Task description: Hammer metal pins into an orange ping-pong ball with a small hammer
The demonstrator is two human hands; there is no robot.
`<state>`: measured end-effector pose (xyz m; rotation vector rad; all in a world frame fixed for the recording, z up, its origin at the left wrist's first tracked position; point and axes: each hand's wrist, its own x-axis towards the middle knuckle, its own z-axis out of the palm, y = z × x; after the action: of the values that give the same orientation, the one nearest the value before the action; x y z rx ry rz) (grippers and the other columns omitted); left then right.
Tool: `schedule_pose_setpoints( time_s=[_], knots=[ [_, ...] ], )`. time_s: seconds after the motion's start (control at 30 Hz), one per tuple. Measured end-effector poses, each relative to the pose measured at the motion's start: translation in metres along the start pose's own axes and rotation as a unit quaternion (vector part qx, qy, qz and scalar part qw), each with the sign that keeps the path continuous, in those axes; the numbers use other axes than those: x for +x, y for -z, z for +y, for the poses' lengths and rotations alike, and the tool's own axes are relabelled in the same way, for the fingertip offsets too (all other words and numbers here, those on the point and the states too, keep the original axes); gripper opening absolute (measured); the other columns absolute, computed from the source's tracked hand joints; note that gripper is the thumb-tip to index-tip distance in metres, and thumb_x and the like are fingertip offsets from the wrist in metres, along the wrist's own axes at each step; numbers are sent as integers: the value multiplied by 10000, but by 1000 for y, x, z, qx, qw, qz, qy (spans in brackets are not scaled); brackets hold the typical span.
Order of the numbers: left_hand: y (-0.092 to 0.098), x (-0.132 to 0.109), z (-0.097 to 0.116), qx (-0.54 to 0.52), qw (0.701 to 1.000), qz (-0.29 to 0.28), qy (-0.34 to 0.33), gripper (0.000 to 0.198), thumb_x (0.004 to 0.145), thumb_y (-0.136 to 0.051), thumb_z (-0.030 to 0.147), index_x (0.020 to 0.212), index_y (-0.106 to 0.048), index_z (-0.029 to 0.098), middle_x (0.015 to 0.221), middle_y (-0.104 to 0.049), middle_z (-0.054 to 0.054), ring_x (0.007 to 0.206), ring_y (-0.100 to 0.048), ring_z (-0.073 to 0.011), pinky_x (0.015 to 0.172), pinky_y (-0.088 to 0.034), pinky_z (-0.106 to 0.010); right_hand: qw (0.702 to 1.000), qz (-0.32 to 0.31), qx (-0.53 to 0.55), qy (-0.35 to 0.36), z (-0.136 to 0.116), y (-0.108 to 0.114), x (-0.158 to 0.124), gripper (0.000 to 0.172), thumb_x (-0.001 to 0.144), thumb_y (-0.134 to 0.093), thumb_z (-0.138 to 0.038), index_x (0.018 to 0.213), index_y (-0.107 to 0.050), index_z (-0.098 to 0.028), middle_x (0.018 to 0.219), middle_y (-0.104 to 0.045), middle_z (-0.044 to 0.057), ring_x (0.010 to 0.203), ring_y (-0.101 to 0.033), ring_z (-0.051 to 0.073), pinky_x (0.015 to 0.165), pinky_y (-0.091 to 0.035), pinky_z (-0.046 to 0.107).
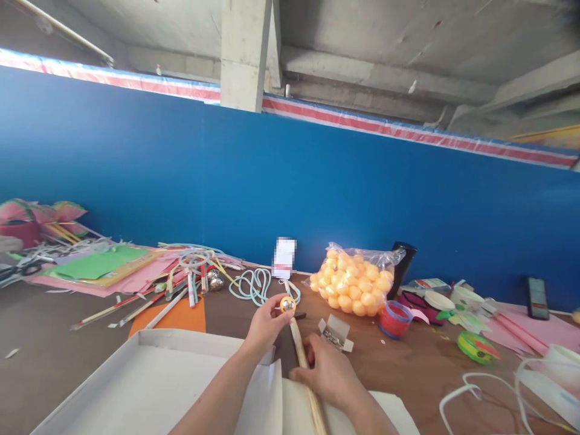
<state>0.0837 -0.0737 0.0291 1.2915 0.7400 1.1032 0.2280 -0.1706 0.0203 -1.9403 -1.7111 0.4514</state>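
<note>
My left hand pinches a small orange ball that sits on the top end of a wooden stick. My right hand is wrapped round the stick lower down, over a white sheet. The stick runs from the ball down toward the bottom edge of the view. A small open box of metal pins lies just beyond my right hand.
A clear bag of orange balls stands behind, with a red tape roll beside it. A shallow white box lid lies at the front left. Paper sheets, sticks and cords clutter the brown table along the blue wall.
</note>
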Motion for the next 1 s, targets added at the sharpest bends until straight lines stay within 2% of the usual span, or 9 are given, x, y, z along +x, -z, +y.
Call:
schedule_pose_setpoints(
  time_s=[0.13,0.23,0.37,0.43,0.53,0.67,0.77,0.87,1.0],
  knots=[
    [2,2,0,18,999,34,-2,434,652,-654,255,1071,-583,167,915,-656,-44,671,-601,-122,647,-505,-241,999,28,-32,-18,1,-11,5,151,621,-606,-258,762,-589,-207,725,-647,21,661,-580,175,544,-347,245],
    [5,4,-2,32,997,63,3,421,663,-646,261,1070,-588,174,908,-661,-44,670,-616,-128,613,-506,-228,998,10,54,-41,5,-16,11,96,641,-535,-206,719,-589,-191,667,-647,26,635,-592,174,541,-386,243],
    [10,9,-8,40,995,88,7,406,677,-644,273,1059,-589,150,917,-657,-64,717,-624,-144,605,-516,-225,975,39,211,-53,-1,-14,13,134,678,-489,-201,805,-531,-190,680,-607,8,547,-581,148,448,-427,222],
    [11,11,-12,45,994,101,8,406,682,-644,289,1056,-585,142,920,-653,-69,716,-623,-143,596,-518,-223,957,68,278,-55,-10,-8,10,168,727,-476,-264,881,-483,-197,692,-567,-6,476,-553,133,355,-405,208],
    [11,13,-16,40,992,120,17,464,684,-646,280,1110,-538,131,912,-648,-75,671,-617,-128,572,-511,-214,938,92,333,-25,-24,2,3,264,775,-481,-362,981,-455,-198,599,-510,-45,420,-496,112,316,-376,186],
    [10,13,-15,40,989,142,19,397,675,-642,237,1044,-543,130,909,-645,-74,652,-605,-114,567,-499,-202,935,122,333,-8,-34,5,-4,383,786,-488,-397,1112,-471,-196,558,-515,-45,393,-459,105,305,-339,175],
    [12,13,-14,76,985,153,12,294,677,-630,251,946,-571,149,874,-652,-59,625,-596,-113,561,-486,-203,947,96,305,25,-33,3,-5,397,781,-501,-388,1131,-511,-200,690,-602,8,438,-506,115,356,-394,201],
    [12,13,-14,99,983,157,7,298,679,-626,286,939,-567,154,867,-654,-60,620,-594,-123,557,-478,-215,961,83,262,34,-30,2,-5,408,772,-509,-383,1129,-550,-191,751,-642,41,498,-554,143,433,-449,233],
    [12,11,-14,114,981,159,5,310,675,-622,293,951,-563,165,897,-656,-62,641,-604,-133,562,-467,-222,960,91,260,44,-29,7,-7,426,775,-504,-374,1154,-549,-184,765,-654,52,555,-584,168,493,-480,259]
  ],
)
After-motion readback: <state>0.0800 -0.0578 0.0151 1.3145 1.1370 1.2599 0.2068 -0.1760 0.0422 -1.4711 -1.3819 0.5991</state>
